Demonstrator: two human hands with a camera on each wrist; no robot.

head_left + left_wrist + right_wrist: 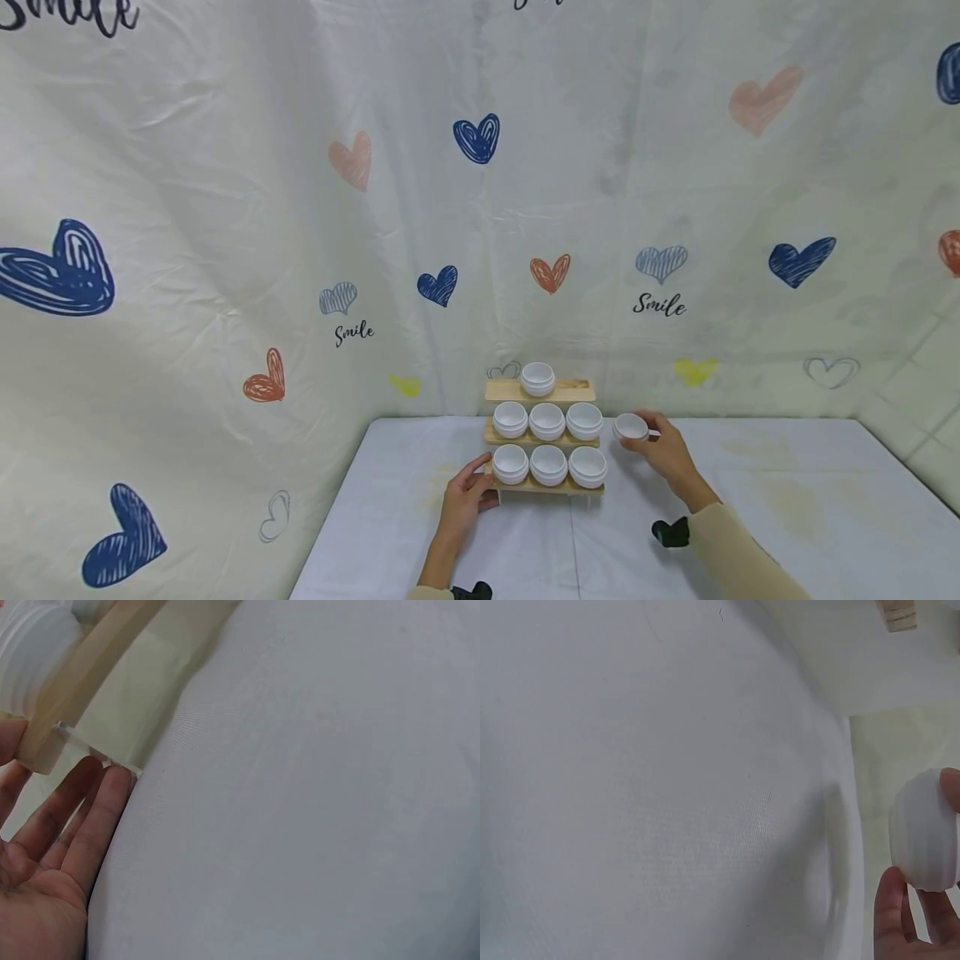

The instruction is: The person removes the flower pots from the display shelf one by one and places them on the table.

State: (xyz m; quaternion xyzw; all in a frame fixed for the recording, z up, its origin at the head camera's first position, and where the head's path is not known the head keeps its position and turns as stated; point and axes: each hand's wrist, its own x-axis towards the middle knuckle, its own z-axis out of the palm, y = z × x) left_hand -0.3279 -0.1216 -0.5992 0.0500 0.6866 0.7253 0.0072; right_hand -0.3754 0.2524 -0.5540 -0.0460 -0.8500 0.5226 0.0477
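Note:
A three-tier wooden display rack (pixel 543 489) with clear legs stands toward the back of the table. Small white cups sit on it: one on the top tier, three on the middle, three on the lowest. At the lowest board's left end, my left hand (pixel 465 498) grips the rack; in the left wrist view its thumb is on the board and fingers reach beneath, beside a clear leg (pixel 97 748). Right of the middle tier, my right hand (pixel 667 454) holds another small white cup (pixel 630 427) above the table. That cup's ribbed side (pixel 924 832) faces the right wrist camera.
A white cloth covers the table (pixel 750 500). Behind it hangs a pale curtain (pixel 555 192) printed with hearts and "Smile". The top tier (pixel 573 389) has bare wood on both sides of its cup.

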